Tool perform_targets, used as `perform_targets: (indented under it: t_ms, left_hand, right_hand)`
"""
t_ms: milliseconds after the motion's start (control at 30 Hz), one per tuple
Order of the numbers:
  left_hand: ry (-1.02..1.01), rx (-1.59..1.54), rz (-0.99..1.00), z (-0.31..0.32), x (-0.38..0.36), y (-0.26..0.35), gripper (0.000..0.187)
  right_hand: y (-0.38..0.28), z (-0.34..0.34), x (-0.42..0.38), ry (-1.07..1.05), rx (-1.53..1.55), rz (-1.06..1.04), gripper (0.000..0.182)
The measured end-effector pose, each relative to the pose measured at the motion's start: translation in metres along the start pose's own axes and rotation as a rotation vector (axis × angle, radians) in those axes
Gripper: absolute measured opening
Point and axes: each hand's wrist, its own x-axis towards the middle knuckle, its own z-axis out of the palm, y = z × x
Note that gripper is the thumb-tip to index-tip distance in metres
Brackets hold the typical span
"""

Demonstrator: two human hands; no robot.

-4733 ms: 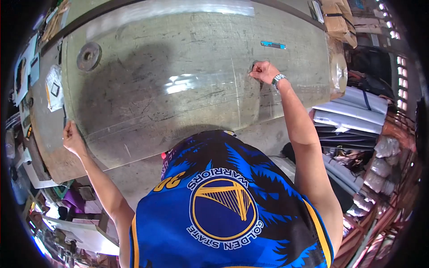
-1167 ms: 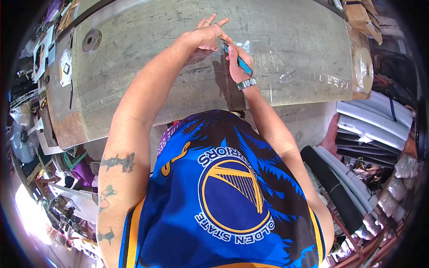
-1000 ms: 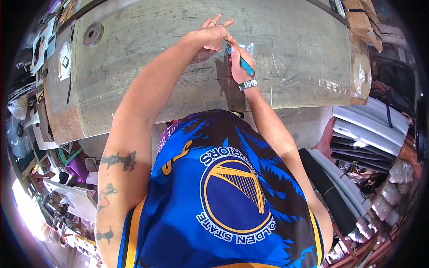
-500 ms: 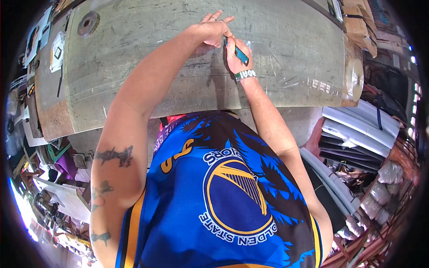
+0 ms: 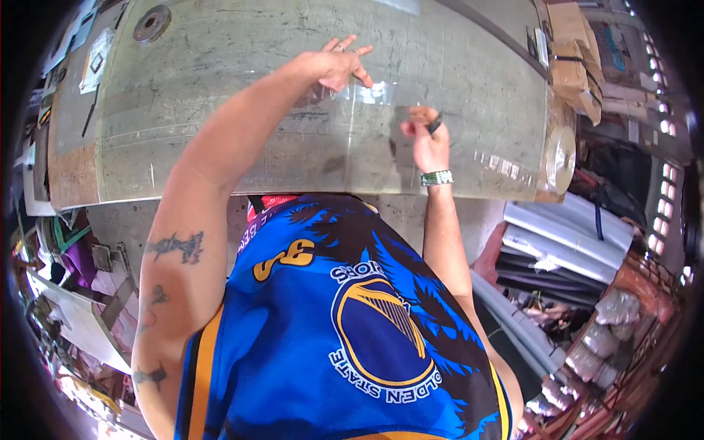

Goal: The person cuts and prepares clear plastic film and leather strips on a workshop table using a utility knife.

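Note:
My left hand [image 5: 343, 66] rests on the worn grey worktable [image 5: 242, 55] with its fingers spread. Its fingertips touch or lie just beside a strip of clear plastic film [image 5: 396, 95], whose outline is hard to follow. To the right and nearer my body, my right hand [image 5: 428, 139] is closed over the tabletop, apart from the left. Between its fingers shows the dark end of a utility knife [image 5: 435, 123]; most of the tool is hidden and the hand is slightly blurred.
A round metal disc [image 5: 152, 25] lies at the far left of the table, near a clear packet [image 5: 95, 62]. Cardboard [image 5: 576, 62] and a roll [image 5: 561, 158] sit at the right edge. Below on the right are stacked rolls of sheet material [image 5: 565, 227].
My right hand has drawn away from the left, moving right and toward my body with the utility knife. My left hand stays spread on the table. The whole view has shifted slightly.

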Motion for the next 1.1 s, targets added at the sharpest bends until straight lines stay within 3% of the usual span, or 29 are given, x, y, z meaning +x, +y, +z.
perform_targets:
  t_ms: [67,100,200,300,400,467,533,667,733,767,867,1033,1100]
  left_hand:
    - [0.028,0.039,0.026,0.005,-0.002,-0.002,0.076]
    - [0.052,0.114,0.036,0.004,-0.009,0.002,0.072]
    - [0.375,0.006,-0.003,0.030,-0.024,-0.004,0.070]
    - [0.695,0.071,-0.275,0.060,-0.065,0.020,0.067]
    - [0.703,0.072,-0.475,0.073,-0.089,0.050,0.059]
    - [0.783,0.093,-0.499,0.088,-0.091,0.051,0.045]
    - [0.668,-0.022,-0.557,0.094,-0.094,0.052,0.031]
    - [0.694,0.060,-0.491,0.096,-0.096,0.067,0.018]
    - [0.735,-0.251,-0.307,0.085,-0.098,0.080,0.015]
    - [0.726,-0.328,-0.323,0.078,-0.097,0.089,0.016]
    - [0.692,-0.528,-0.291,0.052,-0.097,0.102,0.017]
    - [0.634,-0.641,-0.009,0.042,-0.099,0.055,0.023]
    - [0.447,-0.695,-0.074,0.036,-0.111,0.030,0.022]
  right_hand:
    - [-0.016,-0.022,0.019,0.150,-0.495,-0.039,0.021]
    - [-0.008,-0.027,0.030,0.171,-0.528,-0.021,0.025]
    - [0.034,-0.025,0.058,0.165,-0.554,-0.170,0.029]
    - [0.072,-0.020,0.085,0.144,-0.510,-0.360,0.037]
    - [0.072,-0.021,0.099,0.120,-0.536,-0.526,0.040]
    - [0.060,-0.021,0.101,0.080,-0.591,-0.606,0.040]
    - [0.041,-0.018,0.093,0.046,-0.577,-0.721,0.041]
    - [0.013,0.002,0.060,-0.193,-0.417,-0.875,0.044]
    - [0.014,0.020,0.050,-0.376,-0.170,-0.799,0.039]
    - [0.016,0.026,0.047,-0.459,-0.053,-0.750,0.037]
    - [0.006,0.029,0.049,-0.779,0.073,-0.313,0.027]
    - [-0.033,0.006,0.076,-0.600,0.042,-0.308,0.019]
    - [-0.038,-0.007,0.101,-0.530,0.071,-0.294,0.017]
